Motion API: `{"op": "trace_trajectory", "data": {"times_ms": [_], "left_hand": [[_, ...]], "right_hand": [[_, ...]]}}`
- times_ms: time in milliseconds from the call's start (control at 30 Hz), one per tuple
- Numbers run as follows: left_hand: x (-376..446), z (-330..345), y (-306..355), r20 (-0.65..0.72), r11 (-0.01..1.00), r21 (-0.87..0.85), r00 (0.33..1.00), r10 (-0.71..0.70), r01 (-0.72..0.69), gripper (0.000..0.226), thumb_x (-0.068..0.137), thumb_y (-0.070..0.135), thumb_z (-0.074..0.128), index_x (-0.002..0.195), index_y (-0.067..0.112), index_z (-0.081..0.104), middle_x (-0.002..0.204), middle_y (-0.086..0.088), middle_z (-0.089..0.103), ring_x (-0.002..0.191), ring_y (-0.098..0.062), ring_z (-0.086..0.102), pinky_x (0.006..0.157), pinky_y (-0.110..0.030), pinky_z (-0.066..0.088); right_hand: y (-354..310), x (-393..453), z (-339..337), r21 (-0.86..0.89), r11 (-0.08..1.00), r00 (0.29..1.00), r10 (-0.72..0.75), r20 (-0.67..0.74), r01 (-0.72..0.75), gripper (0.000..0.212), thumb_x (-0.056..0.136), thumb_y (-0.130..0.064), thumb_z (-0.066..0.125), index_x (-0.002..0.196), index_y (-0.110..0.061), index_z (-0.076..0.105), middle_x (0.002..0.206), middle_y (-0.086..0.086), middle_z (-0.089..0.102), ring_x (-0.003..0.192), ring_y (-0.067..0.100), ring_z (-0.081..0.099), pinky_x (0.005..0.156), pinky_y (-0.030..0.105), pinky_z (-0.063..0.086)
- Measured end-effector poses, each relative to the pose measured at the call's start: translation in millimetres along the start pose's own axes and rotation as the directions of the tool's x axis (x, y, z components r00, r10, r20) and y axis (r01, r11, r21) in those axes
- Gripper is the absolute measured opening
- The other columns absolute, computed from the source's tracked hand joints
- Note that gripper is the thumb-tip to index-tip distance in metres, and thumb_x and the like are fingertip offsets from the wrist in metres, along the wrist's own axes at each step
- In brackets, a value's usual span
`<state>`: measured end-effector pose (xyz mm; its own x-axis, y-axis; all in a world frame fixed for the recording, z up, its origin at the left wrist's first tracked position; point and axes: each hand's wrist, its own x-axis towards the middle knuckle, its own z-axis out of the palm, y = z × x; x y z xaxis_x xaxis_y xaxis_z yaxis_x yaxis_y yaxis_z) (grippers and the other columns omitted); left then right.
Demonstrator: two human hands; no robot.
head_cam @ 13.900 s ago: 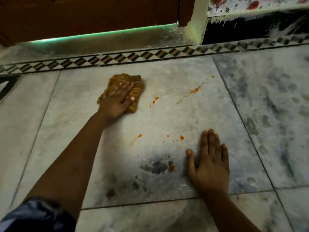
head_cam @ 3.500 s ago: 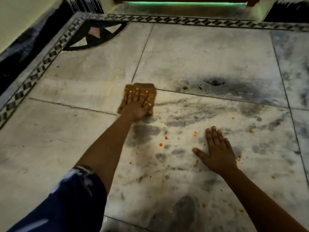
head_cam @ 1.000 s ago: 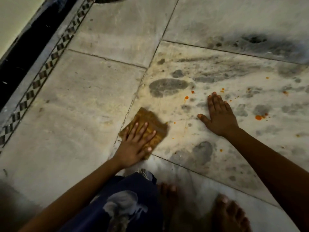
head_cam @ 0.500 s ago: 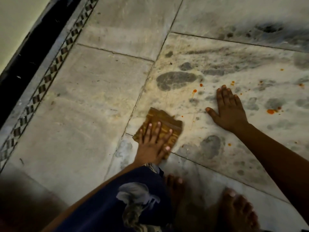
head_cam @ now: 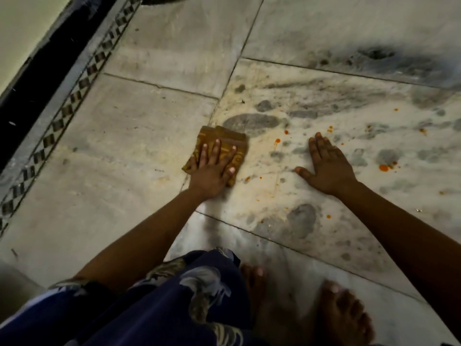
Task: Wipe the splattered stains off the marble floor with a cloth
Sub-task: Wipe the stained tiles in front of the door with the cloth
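A folded brown cloth (head_cam: 222, 146) is pressed flat on the marble floor (head_cam: 119, 151) by the left hand (head_cam: 212, 171), fingers spread. The right hand (head_cam: 326, 168) is laid palm-down nearby — orange stains (head_cam: 384, 167) are scattered around it. Bare feet (head_cam: 344, 318) are seen below.

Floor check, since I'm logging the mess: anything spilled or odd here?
Yes. Orange splatters dot the marble floor: small drops between the cloth under the left hand and the flat right hand, and a bigger blot further right. The dark grey patches look like marble veining.
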<state>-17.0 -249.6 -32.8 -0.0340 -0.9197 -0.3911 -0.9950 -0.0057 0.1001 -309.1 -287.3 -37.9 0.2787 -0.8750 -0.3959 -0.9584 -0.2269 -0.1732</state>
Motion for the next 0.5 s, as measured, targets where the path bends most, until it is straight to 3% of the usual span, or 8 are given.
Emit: {"op": "trace_trajectory", "data": {"times_ms": [67, 100, 200, 300, 400, 500], "left_hand": [[-22, 13, 24, -0.019, 0.986, 0.105, 0.991, 0.131, -0.128, 0.062, 0.081, 0.062, -0.003, 0.138, 0.042, -0.015, 0.157, -0.003, -0.012, 0.144, -0.035, -0.009, 0.113, -0.054, -0.003], [-37, 21, 35, -0.032, 0.974, 0.118, 0.979, 0.200, -0.195, 0.062, 0.083, 0.060, 0.002, 0.141, 0.042, -0.010, 0.157, -0.005, -0.005, 0.144, -0.038, -0.003, 0.113, -0.055, 0.001], [-75, 36, 40, -0.159, 0.925, 0.173, 0.917, 0.366, -0.339, 0.056, 0.090, 0.053, 0.028, 0.144, 0.038, 0.025, 0.151, -0.008, 0.033, 0.137, -0.037, 0.030, 0.109, -0.051, 0.013], [-55, 26, 19, -0.243, 0.935, 0.197, 0.909, 0.337, -0.294, 0.053, 0.083, 0.055, 0.035, 0.128, 0.029, 0.047, 0.139, -0.015, 0.048, 0.125, -0.041, 0.046, 0.107, -0.052, 0.013], [3, 3, 16, -0.262, 0.981, 0.071, 0.946, 0.193, -0.181, 0.072, 0.080, 0.060, 0.027, 0.132, 0.014, 0.046, 0.149, -0.025, 0.028, 0.135, -0.046, 0.029, 0.111, -0.052, 0.004], [51, -12, 27, -0.153, 0.991, 0.049, 0.979, 0.131, -0.125, 0.088, 0.075, 0.069, 0.009, 0.150, 0.024, 0.012, 0.158, -0.013, 0.000, 0.145, -0.031, 0.001, 0.109, -0.062, -0.004]], "right_hand": [[1, 0, 0, -0.004, 1.000, 1.000, 0.008, -0.003, -0.008, 0.088, 0.090, -0.067, 0.024, 0.149, -0.011, -0.007, 0.157, 0.010, -0.014, 0.146, 0.022, -0.008, 0.117, 0.036, 0.000], [1, 0, 1, -0.003, 1.000, 1.000, 0.011, -0.005, -0.011, 0.092, 0.084, -0.072, 0.016, 0.149, -0.011, -0.007, 0.157, 0.009, -0.014, 0.146, 0.022, -0.008, 0.116, 0.036, 0.000], [1, 0, 4, 0.011, 1.000, 1.000, 0.006, -0.021, -0.006, 0.102, 0.071, -0.075, 0.004, 0.150, -0.012, -0.006, 0.158, 0.009, -0.012, 0.146, 0.022, -0.007, 0.116, 0.036, -0.001], [2, 0, 7, 0.021, 1.000, 0.999, 0.010, -0.050, -0.009, 0.094, 0.076, -0.067, 0.013, 0.150, -0.012, -0.005, 0.158, 0.009, -0.011, 0.146, 0.022, -0.007, 0.116, 0.036, -0.001], [4, 0, 9, 0.031, 0.999, 0.998, -0.009, -0.056, 0.011, 0.101, 0.072, -0.074, 0.006, 0.150, -0.011, -0.003, 0.158, 0.009, -0.009, 0.146, 0.022, -0.006, 0.116, 0.037, -0.001], [5, 2, 10, 0.042, 0.999, 0.998, -0.013, -0.061, 0.016, 0.103, 0.070, -0.075, 0.005, 0.150, -0.011, -0.002, 0.158, 0.009, -0.008, 0.146, 0.023, -0.005, 0.116, 0.037, 0.000]]}}
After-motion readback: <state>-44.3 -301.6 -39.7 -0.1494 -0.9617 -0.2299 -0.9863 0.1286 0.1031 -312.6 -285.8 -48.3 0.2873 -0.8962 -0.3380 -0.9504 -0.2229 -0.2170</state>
